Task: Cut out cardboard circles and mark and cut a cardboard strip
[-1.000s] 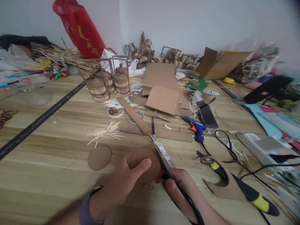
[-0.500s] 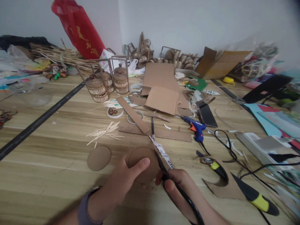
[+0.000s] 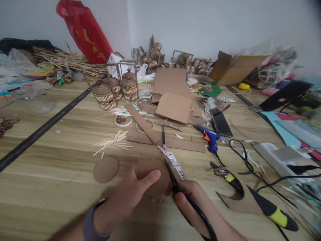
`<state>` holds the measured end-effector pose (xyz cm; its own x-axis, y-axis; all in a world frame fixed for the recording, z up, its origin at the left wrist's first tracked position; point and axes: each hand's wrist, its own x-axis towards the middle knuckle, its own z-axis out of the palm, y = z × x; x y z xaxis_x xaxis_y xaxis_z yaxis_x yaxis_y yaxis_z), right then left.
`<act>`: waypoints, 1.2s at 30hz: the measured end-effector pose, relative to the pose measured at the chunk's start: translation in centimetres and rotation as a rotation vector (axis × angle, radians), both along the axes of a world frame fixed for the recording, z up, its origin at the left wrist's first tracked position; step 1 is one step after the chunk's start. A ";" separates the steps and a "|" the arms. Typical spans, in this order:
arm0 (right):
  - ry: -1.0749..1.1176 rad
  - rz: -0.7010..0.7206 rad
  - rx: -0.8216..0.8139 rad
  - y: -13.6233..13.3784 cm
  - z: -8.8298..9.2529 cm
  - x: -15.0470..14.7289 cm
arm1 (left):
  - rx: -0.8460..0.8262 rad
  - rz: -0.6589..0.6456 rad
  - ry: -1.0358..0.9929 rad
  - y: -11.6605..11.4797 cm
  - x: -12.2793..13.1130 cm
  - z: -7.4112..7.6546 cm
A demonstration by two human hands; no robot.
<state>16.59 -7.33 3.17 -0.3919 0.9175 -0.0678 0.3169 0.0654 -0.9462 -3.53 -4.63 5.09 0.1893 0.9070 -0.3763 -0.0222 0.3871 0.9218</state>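
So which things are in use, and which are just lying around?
In use: left hand holding round brown cardboard disc; right hand with black-handled scissors at its edge.
Lying about: second brown cardboard disc, blue-and-orange glue gun, pale wooden sticks, yellow-and-black tool.

Two bare hands meet at lower centre of the frame. The left hand (image 3: 130, 195) enters from lower left, thumb stretched rightward, fingers tucked beneath. The right hand (image 3: 190, 201), just beside it, is curled in a closed grip, its forearm leaving at bottom right.
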 end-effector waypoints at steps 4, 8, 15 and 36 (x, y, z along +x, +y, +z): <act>0.003 0.017 -0.018 0.0 -0.1 0.2 | -0.045 -0.008 0.003 -0.1 0.0 -0.1; 0.008 -0.002 -0.013 0.0 0.2 0.0 | -0.076 -0.014 -0.019 -0.1 0.0 -0.2; 0.030 0.014 0.013 0.0 0.5 -0.2 | -0.078 0.002 0.039 -0.1 0.1 -0.1; -0.013 -0.003 -0.006 -0.1 0.8 -0.3 | -0.132 -0.014 0.011 -0.1 0.3 0.3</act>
